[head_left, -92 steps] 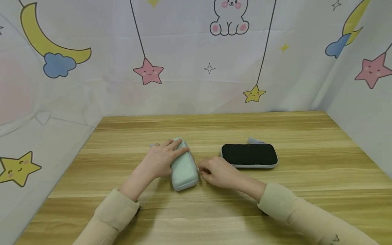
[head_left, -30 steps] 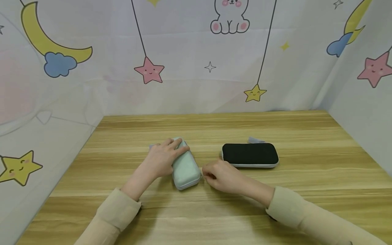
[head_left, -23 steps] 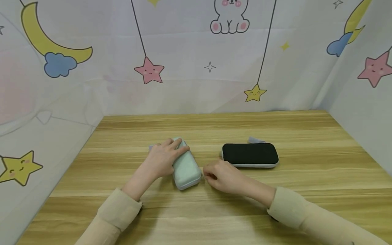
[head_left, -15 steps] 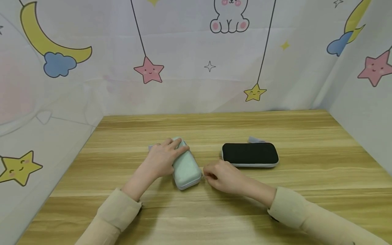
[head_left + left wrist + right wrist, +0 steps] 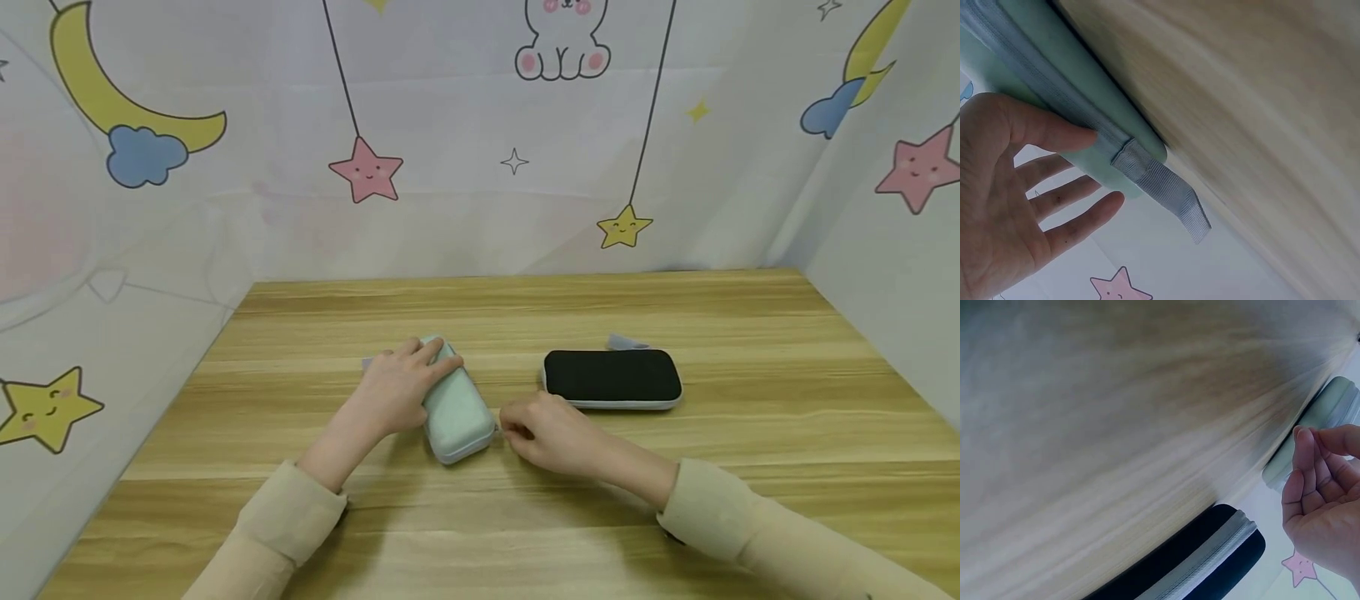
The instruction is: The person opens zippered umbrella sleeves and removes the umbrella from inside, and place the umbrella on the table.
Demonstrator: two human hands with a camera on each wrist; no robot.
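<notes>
A mint-green zip pencil case (image 5: pixel 459 417) lies slanted on the wooden table. My left hand (image 5: pixel 397 390) grips its far part, fingers spread over the top. In the left wrist view the thumb (image 5: pixel 1063 133) presses the side by the grey zip, near a grey fabric tab (image 5: pixel 1163 187). At the case's near right edge my right hand (image 5: pixel 551 435) pinches a small zip pull (image 5: pixel 497 428) between thumb and forefinger. In the right wrist view those fingertips (image 5: pixel 1305 434) meet beside the case, mostly covering the pull. The case's lid is down.
A black pencil case (image 5: pixel 611 377) with a grey zip band lies just beyond the right hand, its grey tab (image 5: pixel 626 342) pointing away. White printed cloth (image 5: pixel 450 233) with stars and moons stands behind the table (image 5: pixel 480 533) and along both sides.
Over three seconds, my right hand has moved slightly right and nearer with the zip pull. The green case's near end has swung a little right. The left hand stays on it; the black case is still.
</notes>
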